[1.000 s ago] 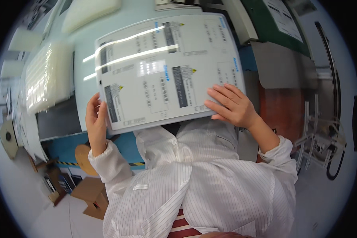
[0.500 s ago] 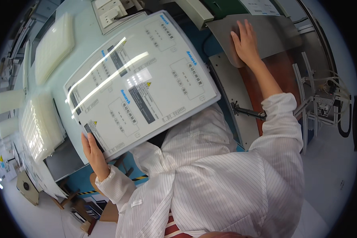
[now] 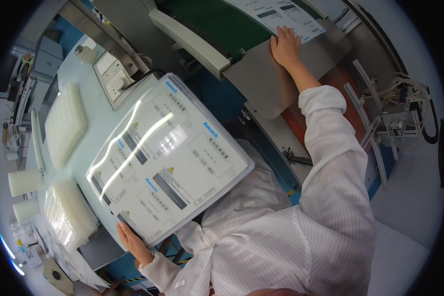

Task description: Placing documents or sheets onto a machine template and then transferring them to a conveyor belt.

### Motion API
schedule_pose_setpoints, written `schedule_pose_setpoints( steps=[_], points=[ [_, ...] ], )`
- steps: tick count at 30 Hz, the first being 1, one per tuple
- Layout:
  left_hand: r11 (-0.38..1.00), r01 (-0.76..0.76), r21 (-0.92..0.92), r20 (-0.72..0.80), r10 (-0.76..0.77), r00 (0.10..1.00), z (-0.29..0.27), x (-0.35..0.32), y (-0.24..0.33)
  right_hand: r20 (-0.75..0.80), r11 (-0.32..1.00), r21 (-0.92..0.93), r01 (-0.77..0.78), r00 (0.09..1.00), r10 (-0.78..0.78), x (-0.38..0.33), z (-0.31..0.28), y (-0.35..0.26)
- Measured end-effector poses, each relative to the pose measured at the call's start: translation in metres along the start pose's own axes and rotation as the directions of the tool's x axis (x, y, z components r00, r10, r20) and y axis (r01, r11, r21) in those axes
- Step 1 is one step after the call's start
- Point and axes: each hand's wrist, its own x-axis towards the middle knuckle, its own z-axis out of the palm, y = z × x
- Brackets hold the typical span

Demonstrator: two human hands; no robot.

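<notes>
A thick stack of glossy printed sheets (image 3: 165, 148), white with blue, grey and black markings, lies tilted over the table edge and reaches above my lap. My left hand (image 3: 134, 245) grips its near left corner, the fingers along the edge. To the right, my right hand (image 3: 287, 48) stretches far forward with fingers extended flat, the tips at the near edge of a single printed sheet (image 3: 286, 19). That sheet rests partly on a green conveyor belt (image 3: 207, 22) and partly on a grey metal plate (image 3: 276, 84).
Stacks of translucent plastic sheets (image 3: 66, 126) stand on the pale table (image 3: 98, 113) at the left. A power socket panel (image 3: 111, 81) sits behind the printed stack. Right of my arm are a metal frame (image 3: 367, 128) and a fitting with tubes (image 3: 397, 121).
My right hand has moved forward from the bare metal plate to the single sheet's edge. The view has shifted, showing more of the green belt. My left hand still holds the stack's corner.
</notes>
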Motion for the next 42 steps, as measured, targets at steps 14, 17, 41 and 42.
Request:
schedule_pose_setpoints(
  steps=[14, 17, 41, 42],
  points=[
    [1.0, -0.011, 0.016, 0.021, 0.01, 1.0, 0.001, 0.002, 0.002, 0.252, 0.975, -0.023, -0.223, 0.942, 0.222, 0.006, -0.009, 0.003],
    [1.0, -0.001, 0.008, 0.007, 0.001, 1.0, -0.001, 0.003, -0.002, 0.322, 0.978, -0.032, -0.206, 0.924, 0.205, -0.011, -0.021, 0.002],
    [0.99, -0.088, -0.113, -0.036, 0.084, 0.996, -0.004, -0.002, -0.011, 0.069, 0.748, 0.57, 0.341, 0.887, -0.457, -0.148, -0.224, -0.132],
    [0.969, -0.077, -0.234, -0.035, 0.07, 0.997, -0.004, -0.002, -0.013, -0.007, 0.652, 0.618, 0.438, 0.833, -0.553, -0.156, -0.237, -0.15]
  ],
)
